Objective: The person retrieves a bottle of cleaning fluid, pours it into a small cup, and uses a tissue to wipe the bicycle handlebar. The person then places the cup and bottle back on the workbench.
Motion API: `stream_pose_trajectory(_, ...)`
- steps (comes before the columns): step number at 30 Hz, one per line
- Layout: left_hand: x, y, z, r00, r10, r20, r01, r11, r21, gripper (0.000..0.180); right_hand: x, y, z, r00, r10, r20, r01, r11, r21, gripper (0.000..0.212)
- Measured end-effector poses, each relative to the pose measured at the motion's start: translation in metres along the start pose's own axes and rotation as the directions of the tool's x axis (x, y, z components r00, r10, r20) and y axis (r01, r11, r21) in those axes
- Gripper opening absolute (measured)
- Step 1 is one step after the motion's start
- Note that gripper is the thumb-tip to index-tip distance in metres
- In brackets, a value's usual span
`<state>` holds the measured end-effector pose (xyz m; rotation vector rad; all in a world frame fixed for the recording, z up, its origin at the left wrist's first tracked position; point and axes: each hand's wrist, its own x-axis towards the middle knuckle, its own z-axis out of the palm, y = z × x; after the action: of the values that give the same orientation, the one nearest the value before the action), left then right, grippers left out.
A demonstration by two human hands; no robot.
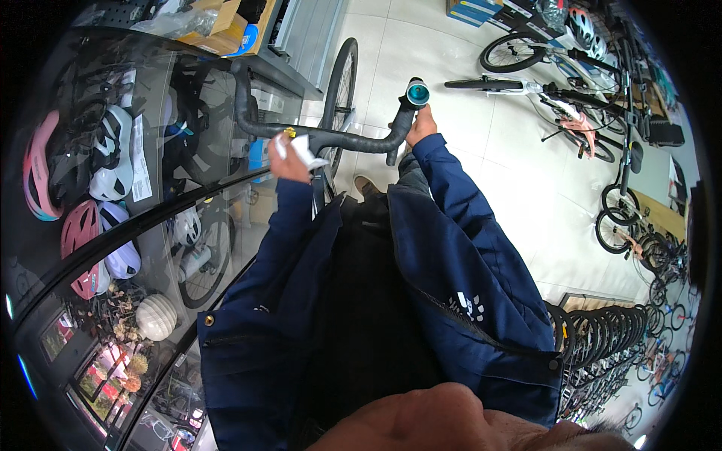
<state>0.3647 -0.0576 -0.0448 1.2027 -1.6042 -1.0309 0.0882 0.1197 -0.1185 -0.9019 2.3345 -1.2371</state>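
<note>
In front of me is a bicycle's black drop handlebar (331,138), with the front wheel (342,86) beyond it. My left hand (286,159) is closed on a crumpled white tissue or cloth (307,152) beside the bar's left-centre part. A small yellow piece (289,132) shows at the fingertips; its kind I cannot make out. My right hand (423,126) is closed around the right end of the bar, its fingers partly hidden. A round black piece with a teal, hollow-looking end (417,92) stands up just above that hand.
A glass display case (143,218) with helmets (113,154) runs along my left. An open cardboard box (218,30) lies at the far left on a grey cabinet (304,37). Bicycles (519,83) stand at the right, and a row of tyres (602,338) lower right.
</note>
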Motion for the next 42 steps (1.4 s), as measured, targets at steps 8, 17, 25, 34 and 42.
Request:
stream_pose_trajectory(8, -0.124, -0.254, -0.135, 0.73, -0.65, 0.211, 0.465, 0.699, 0.544, 0.043, 0.005, -0.003, 0.006, 0.998, 0.038, 0.042, -0.041, 0.997, 0.067, 0.113)
stream_pose_trajectory(17, -0.218, -0.295, -0.194, 0.521, -0.544, 0.658, 0.046, 0.787, 0.615, 0.056, 0.007, -0.017, 0.012, 0.999, -0.017, 0.033, 0.017, 1.0, -0.023, 0.106)
stream_pose_trajectory(25, -0.21, -0.241, -0.158, 0.555, -0.686, 0.47, 0.136, 0.632, 0.763, 0.056, 0.013, -0.009, 0.023, 0.976, 0.115, 0.186, -0.16, 0.955, 0.25, 0.087)
stream_pose_trajectory(34, -0.236, -0.236, -0.155, 0.61, -0.675, 0.414, 0.206, 0.64, 0.74, 0.064, 0.02, -0.004, 0.0, 0.976, 0.034, 0.215, -0.068, 0.985, 0.156, 0.065)
stream_pose_trajectory(42, -0.232, -0.201, -0.17, 0.599, -0.709, 0.371, 0.175, 0.569, 0.804, 0.066, 0.027, -0.04, -0.013, 0.847, 0.412, 0.337, -0.512, 0.461, 0.725, 0.05)
